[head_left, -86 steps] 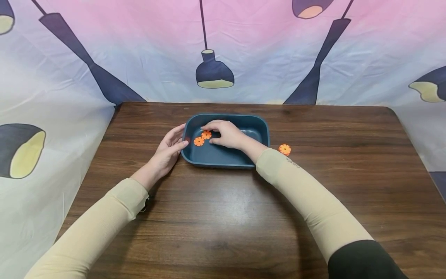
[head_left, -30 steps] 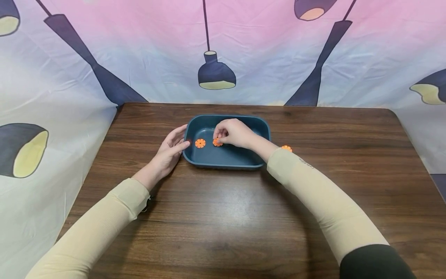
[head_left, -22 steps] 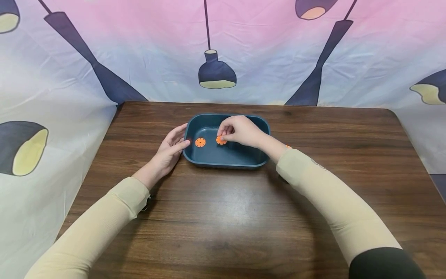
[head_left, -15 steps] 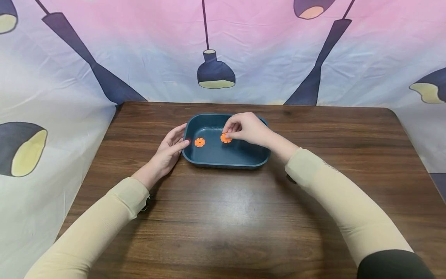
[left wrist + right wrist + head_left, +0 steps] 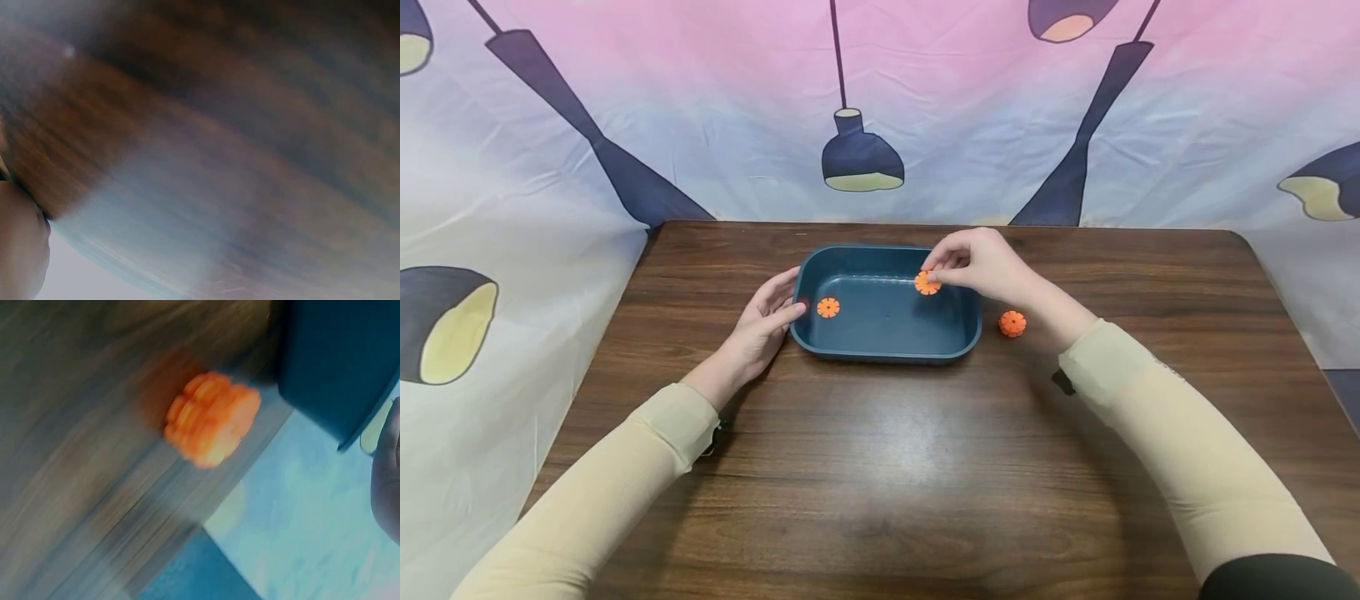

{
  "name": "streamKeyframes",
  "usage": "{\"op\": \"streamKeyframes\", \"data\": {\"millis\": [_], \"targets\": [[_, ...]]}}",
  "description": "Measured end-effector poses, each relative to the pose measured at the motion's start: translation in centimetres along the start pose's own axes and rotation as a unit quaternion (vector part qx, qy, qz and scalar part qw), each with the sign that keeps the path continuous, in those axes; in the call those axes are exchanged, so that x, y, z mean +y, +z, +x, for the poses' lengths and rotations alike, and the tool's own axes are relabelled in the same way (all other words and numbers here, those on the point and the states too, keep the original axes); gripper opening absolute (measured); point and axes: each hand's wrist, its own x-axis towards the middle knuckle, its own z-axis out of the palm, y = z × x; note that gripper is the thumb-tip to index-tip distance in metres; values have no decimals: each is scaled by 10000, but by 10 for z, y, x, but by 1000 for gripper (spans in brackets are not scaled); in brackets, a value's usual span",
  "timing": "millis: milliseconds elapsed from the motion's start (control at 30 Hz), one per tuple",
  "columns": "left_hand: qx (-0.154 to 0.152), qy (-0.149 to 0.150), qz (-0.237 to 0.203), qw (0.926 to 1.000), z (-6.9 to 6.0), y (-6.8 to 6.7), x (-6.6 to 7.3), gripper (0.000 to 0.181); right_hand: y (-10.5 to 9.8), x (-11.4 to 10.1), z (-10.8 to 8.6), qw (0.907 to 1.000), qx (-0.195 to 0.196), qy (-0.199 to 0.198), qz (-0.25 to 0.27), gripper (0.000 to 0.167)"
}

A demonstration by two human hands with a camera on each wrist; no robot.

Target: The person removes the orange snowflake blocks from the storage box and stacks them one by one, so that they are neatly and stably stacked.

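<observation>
A dark teal rectangular bin [image 5: 887,350] stands on the table, and my left hand [image 5: 762,321] grips its left wall, thumb over the rim, fingers outside. One orange notched plastic disc [image 5: 828,307] lies flat inside near that wall. Above the bin's right part my right hand [image 5: 985,262] pinches another orange notched disc [image 5: 927,283] between thumb and fingertips. On the table just right of the bin sits a small stack of such orange discs [image 5: 1012,323]; the right wrist view shows the stack [image 5: 212,419] blurred, its layers piled up. Only table and a bit of hand [image 5: 22,244] appear in the left wrist view.
A brown wood-grain table [image 5: 880,467] lies under everything. Its far edge meets a hanging cloth [image 5: 955,125] printed with lamps. The bin's right wall [image 5: 337,369] stands close beside the disc stack.
My right hand has picked up one of two discs in the bin and carried it right and up. The stack outside, partly covered by my sleeve before, shows fully. My left hand keeps its place.
</observation>
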Motion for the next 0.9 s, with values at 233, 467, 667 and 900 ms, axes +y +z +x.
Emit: {"op": "streamKeyframes", "data": {"millis": [233,467,667,900], "targets": [[-2,-12,-9,10000,0,0,0,56,-20,13,-17,9996,184,25,-192,10],[5,-36,-13,10000,-1,-1,0,57,-37,27,-37,9987,309,396,-114,10],[5,-22,18,10000,-1,-1,0,57,-46,38,-53,9970,481,590,-169,10],[-11,-54,30,10000,0,-1,-1,57,-50,53,-67,9959,485,696,-312,10]]}}
